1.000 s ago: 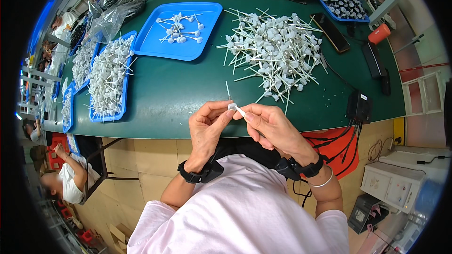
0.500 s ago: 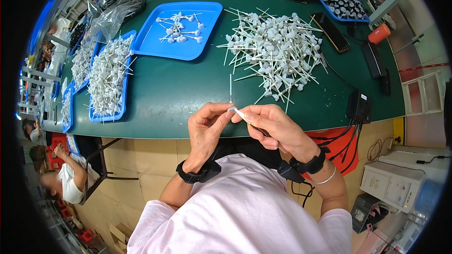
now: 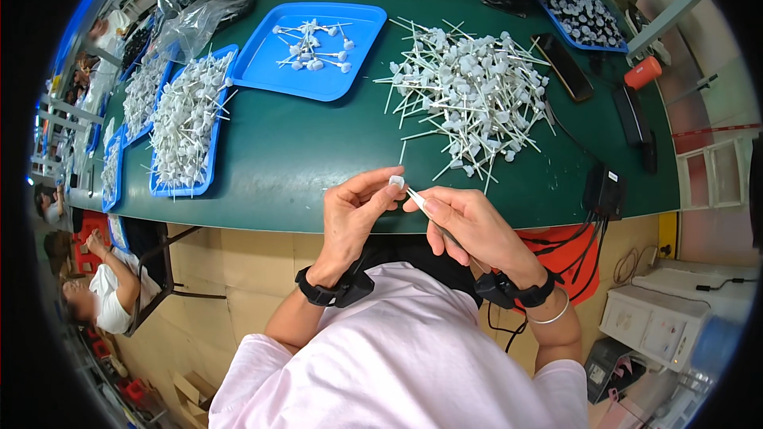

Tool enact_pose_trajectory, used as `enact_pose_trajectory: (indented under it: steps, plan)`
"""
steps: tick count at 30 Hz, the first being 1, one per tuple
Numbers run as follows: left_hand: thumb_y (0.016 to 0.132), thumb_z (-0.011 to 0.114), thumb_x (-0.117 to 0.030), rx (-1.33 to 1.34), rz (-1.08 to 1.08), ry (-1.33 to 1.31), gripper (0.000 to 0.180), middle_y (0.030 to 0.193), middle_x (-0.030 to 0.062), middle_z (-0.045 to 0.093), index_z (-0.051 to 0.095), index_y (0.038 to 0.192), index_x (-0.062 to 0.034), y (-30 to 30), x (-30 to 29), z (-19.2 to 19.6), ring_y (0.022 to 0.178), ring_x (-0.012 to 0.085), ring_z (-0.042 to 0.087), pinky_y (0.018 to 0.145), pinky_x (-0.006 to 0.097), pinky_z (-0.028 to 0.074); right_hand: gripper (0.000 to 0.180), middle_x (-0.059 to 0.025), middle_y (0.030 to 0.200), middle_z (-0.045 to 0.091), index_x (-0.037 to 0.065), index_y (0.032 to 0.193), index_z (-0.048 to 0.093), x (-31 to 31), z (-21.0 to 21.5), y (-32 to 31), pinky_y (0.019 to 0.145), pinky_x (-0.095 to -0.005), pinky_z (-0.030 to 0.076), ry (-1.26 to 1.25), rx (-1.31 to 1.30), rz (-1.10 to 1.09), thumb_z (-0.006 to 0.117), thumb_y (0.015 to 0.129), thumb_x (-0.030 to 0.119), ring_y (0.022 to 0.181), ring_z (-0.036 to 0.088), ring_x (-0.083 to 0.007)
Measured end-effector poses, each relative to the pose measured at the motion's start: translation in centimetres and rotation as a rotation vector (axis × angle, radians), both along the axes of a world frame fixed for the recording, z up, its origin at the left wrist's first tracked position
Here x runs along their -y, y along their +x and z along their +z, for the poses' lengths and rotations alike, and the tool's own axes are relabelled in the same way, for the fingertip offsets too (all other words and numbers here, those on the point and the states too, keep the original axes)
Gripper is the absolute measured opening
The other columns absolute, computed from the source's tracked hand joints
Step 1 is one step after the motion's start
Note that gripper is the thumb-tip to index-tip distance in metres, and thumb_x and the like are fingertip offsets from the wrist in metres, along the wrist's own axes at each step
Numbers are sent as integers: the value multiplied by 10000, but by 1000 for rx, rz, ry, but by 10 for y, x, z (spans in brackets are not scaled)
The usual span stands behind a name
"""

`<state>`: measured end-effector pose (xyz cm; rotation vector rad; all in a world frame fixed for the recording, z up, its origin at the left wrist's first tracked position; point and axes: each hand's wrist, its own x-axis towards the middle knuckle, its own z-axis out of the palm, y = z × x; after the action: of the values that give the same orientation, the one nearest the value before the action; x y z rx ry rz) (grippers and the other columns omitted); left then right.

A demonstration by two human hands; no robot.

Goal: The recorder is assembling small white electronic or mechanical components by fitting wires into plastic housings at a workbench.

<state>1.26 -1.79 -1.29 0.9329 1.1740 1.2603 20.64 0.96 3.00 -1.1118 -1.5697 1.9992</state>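
Observation:
Near the table's front edge, my left hand (image 3: pixel 348 218) pinches a small white plastic piece (image 3: pixel 396 181) between thumb and fingers. Its rounded head faces up, and a thin stem points away toward the back. Close on the right, my right hand (image 3: pixel 477 226) is closed around a slim tool (image 3: pixel 418 198) with a white pointed tip and a darker shank; its exact kind is unclear. The tip sits just beside the piece's head; whether they touch, I cannot tell. Beyond my hands lies a big heap of similar white stemmed pieces (image 3: pixel 477 103).
A blue tray (image 3: pixel 258 59) with several white pieces stands back left, beside a fuller blue tray (image 3: pixel 211 179). A phone (image 3: pixel 563 67), an orange-red cylinder (image 3: pixel 642 72), a black cable box (image 3: pixel 605 187) and a tray of black-and-white parts (image 3: pixel 584 16) are at right. A person (image 3: pixel 119 290) sits at left.
The tool's tip has drawn back a little to the right from the white piece. The piece has turned, showing more of its head. The whole view has shifted slightly.

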Motion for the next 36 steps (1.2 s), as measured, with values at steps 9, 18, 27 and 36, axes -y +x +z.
enact_pose_trajectory:
  steps: [9, 18, 27, 36]
  plan:
    - [895, 673, -90, 52, -29, -33, 231, 928, 99, 716, 669, 1108, 0, -1, -2, 5, 855, 142, 687, 709, 251, 541, 300, -20, 581, 552, 15, 1149, 595, 2, 0, -8, 431, -249, 373, 155, 50, -64, 439, 1026, 240, 446, 478, -68]
    - [898, 667, -102, 107, -39, -89, 227, 924, 95, 717, 674, 1104, -9, -4, -6, 5, 847, 140, 682, 714, 255, 542, 257, 3, 605, 531, 22, 1118, 601, 5, -17, -10, 394, -196, 342, 315, 62, -186, 476, 1013, 221, 435, 433, -27]
    - [923, 620, -125, 95, -23, -134, 238, 917, 95, 709, 682, 1114, 2, 0, -10, 9, 832, 141, 674, 687, 250, 552, 253, -82, 655, 555, 3, 1107, 568, 5, -18, -11, 529, -297, 437, 322, 112, -190, 491, 1007, 222, 556, 554, -145]
    - [929, 610, -118, 74, -20, -144, 230, 914, 90, 704, 683, 1114, -3, 1, -12, 9, 834, 136, 667, 684, 248, 551, 252, -80, 647, 564, 12, 1128, 572, 3, -20, -9, 529, -296, 446, 299, 109, -216, 499, 1005, 219, 558, 569, -145]
